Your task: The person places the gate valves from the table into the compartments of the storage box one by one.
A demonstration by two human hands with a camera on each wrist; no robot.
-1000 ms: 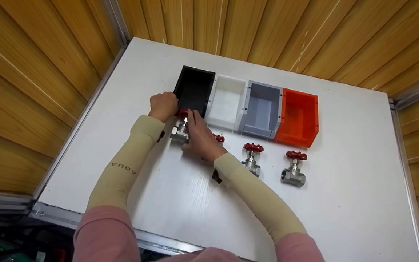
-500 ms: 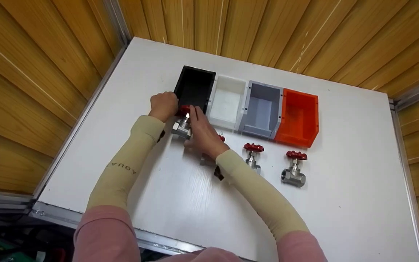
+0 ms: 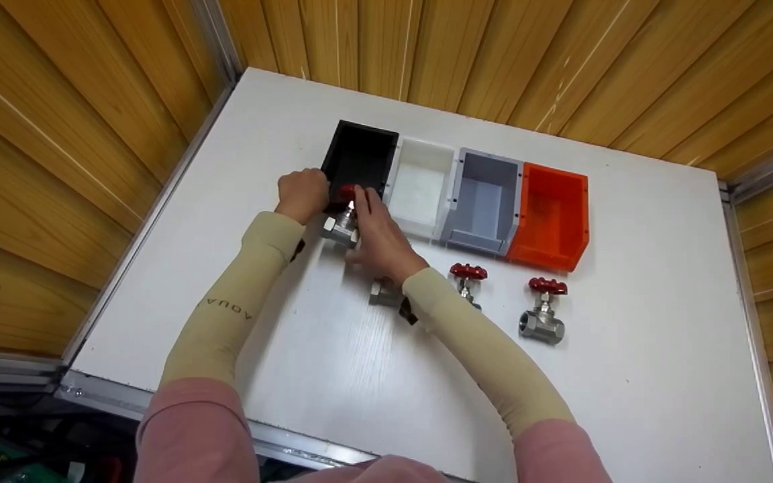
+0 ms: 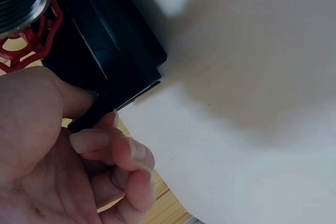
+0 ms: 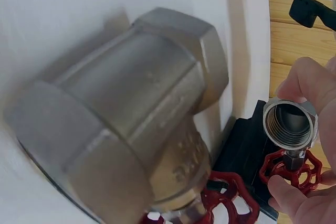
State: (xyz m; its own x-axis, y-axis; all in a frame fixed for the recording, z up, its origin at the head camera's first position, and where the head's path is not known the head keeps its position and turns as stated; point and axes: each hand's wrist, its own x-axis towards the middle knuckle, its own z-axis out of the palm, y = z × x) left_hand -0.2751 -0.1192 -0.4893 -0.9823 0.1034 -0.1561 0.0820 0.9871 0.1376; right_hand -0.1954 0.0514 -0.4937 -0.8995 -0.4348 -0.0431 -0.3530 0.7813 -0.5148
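In the head view my left hand [image 3: 302, 193] is at the near left side of the black bin [image 3: 362, 157]. The left wrist view shows its thumb and fingers pinching the bin's edge [image 4: 97, 100]. My right hand [image 3: 386, 243] holds a metal valve [image 3: 341, 230] with a red handwheel at the bin's front end. In the right wrist view, fingers lie around that valve's threaded body [image 5: 289, 124] and its handwheel [image 5: 299, 170]. A second valve [image 3: 384, 293] stands on the table, mostly hidden beneath the right wrist.
A white bin [image 3: 420, 184], a grey bin [image 3: 484, 194] and an orange bin [image 3: 554, 215] adjoin the black one in a row. Two more red-handled valves, one partly behind the right sleeve [image 3: 468, 275] and one farther right [image 3: 543, 315], stand before them. Wood-patterned walls [image 3: 427, 54] enclose the table.
My right hand has moved the valve slightly up and to the right, over the black bin's front end. The second valve's body has come into view under the wrist. The left hand stays put.
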